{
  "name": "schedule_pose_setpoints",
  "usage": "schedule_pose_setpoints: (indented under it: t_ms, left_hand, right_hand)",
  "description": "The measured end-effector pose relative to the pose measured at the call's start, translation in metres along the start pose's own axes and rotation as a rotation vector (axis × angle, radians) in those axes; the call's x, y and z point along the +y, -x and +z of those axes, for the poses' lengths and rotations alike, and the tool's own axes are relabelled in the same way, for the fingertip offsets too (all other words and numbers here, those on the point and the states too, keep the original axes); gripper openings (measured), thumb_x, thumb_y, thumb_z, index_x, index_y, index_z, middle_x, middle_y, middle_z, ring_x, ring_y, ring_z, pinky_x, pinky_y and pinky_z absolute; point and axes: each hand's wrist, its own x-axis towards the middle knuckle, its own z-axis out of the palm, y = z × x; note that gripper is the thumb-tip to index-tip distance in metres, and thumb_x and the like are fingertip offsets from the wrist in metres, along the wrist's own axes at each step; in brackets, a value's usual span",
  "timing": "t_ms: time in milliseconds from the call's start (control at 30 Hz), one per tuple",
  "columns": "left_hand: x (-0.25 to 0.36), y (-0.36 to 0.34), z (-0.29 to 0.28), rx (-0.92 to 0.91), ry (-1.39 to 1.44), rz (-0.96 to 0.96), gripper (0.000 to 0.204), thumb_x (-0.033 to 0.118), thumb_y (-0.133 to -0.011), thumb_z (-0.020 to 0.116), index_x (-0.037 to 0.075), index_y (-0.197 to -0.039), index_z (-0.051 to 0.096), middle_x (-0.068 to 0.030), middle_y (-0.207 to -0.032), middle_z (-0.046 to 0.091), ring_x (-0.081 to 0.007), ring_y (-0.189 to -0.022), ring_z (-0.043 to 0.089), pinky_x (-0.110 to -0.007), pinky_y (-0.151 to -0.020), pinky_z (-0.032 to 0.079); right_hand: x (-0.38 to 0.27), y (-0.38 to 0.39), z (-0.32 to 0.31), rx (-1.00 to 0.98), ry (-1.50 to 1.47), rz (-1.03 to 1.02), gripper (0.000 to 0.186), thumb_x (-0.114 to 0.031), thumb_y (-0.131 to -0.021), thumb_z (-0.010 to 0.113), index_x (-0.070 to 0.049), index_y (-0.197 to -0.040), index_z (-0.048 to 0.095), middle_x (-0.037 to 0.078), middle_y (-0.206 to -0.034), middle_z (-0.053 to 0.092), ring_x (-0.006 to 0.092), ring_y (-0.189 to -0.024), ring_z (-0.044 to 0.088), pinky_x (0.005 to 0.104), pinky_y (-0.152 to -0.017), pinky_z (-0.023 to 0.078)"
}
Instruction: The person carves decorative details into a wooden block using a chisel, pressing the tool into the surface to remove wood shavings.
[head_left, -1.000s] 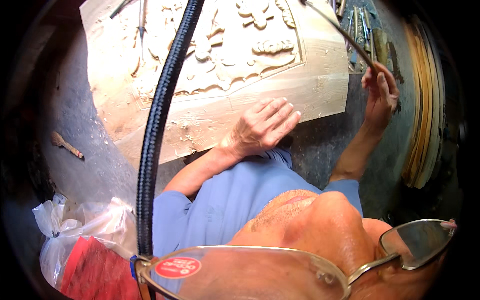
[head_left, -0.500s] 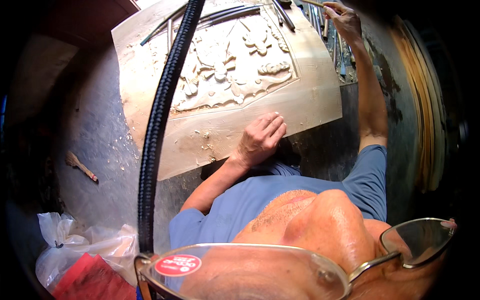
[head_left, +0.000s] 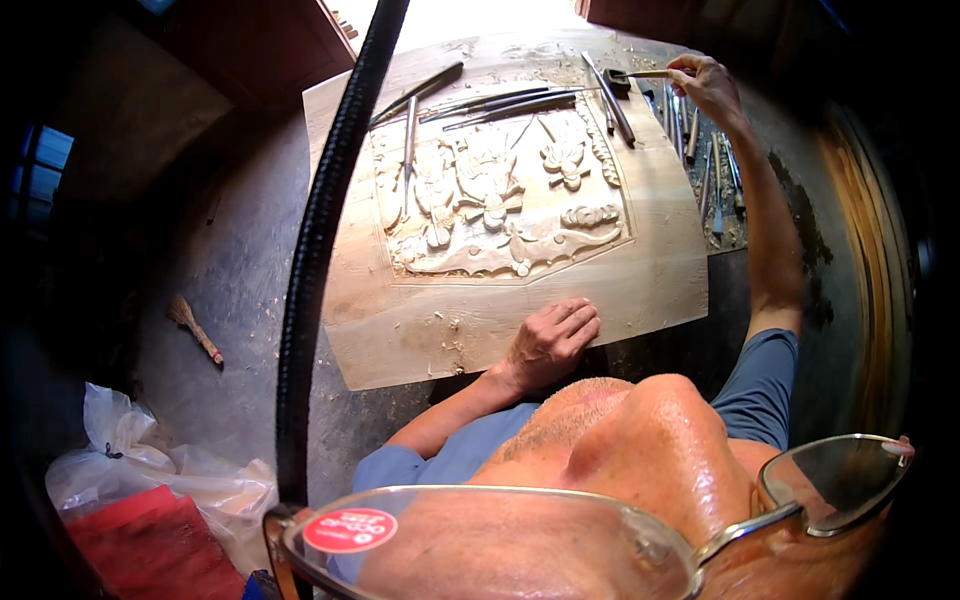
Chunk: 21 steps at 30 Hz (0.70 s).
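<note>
My right hand point(head_left: 710, 90) pinches a slim stick-like tool point(head_left: 652, 73) with a pale handle beyond the panel's far right corner. Its thin dark tip meets a small dark block point(head_left: 618, 85), whose kind I cannot tell. On the near edge of the wooden panel point(head_left: 660, 260) rests my left hand point(head_left: 553, 342), its fingers curled under and no tool showing in it. Relief carving point(head_left: 490, 200) with flower and scroll shapes fills the panel's middle. Across the far part lie several dark rods point(head_left: 510, 103) and a chisel point(head_left: 411, 135) with a brown handle.
More carving tools point(head_left: 715, 190) lie among shavings right of the panel. A small straw brush point(head_left: 195, 328) is on the grey floor at left. Plastic bags point(head_left: 120, 440) and red cloth point(head_left: 160, 540) sit at lower left. Boards point(head_left: 870, 240) stand along the right.
The view has shifted, bringing the panel lower and showing more of its far side. My right hand and its tool now appear at the dark block. My left hand stays on the panel's near edge.
</note>
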Motion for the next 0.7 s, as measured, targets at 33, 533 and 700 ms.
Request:
schedule_pose_setpoints:
  t_ms: [33, 533, 700]
  left_hand:
    - [0.001, -0.002, -0.001, -0.001, 0.0, -0.007, 0.018, 0.005, -0.082, 0.075, 0.003, -0.099, 0.071, -0.009, -0.106, 0.073, -0.0268, -0.103, 0.072, -0.037, -0.085, 0.059]
    - [0.0, -0.011, -0.004, -0.023, 0.023, -0.071, 0.017, 0.007, -0.082, 0.075, 0.004, -0.098, 0.072, -0.0078, -0.102, 0.073, -0.0262, -0.099, 0.072, -0.038, -0.08, 0.059]
    - [0.0, -0.007, 0.0, -0.024, 0.037, -0.06, 0.015, 0.007, -0.083, 0.075, 0.005, -0.098, 0.072, -0.0074, -0.102, 0.073, -0.0262, -0.099, 0.072, -0.038, -0.081, 0.059]
  right_hand:
    - [0.001, -0.003, 0.0, -0.033, 0.06, -0.019, 0.025, -0.026, -0.098, 0.068, -0.006, -0.11, 0.078, 0.006, -0.082, 0.076, 0.0099, -0.07, 0.071, 0.0283, -0.065, 0.057]
    - [0.008, 0.01, 0.024, 0.088, -0.614, 0.124, 0.023, -0.018, -0.093, 0.073, 0.001, -0.107, 0.075, 0.01, -0.085, 0.075, 0.0137, -0.074, 0.071, 0.0263, -0.063, 0.055]
    - [0.011, 0.029, 0.027, 0.269, -0.608, 0.129, 0.03, -0.024, -0.097, 0.067, 0.004, -0.102, 0.073, 0.013, -0.082, 0.074, 0.0171, -0.071, 0.07, 0.0283, -0.062, 0.056]
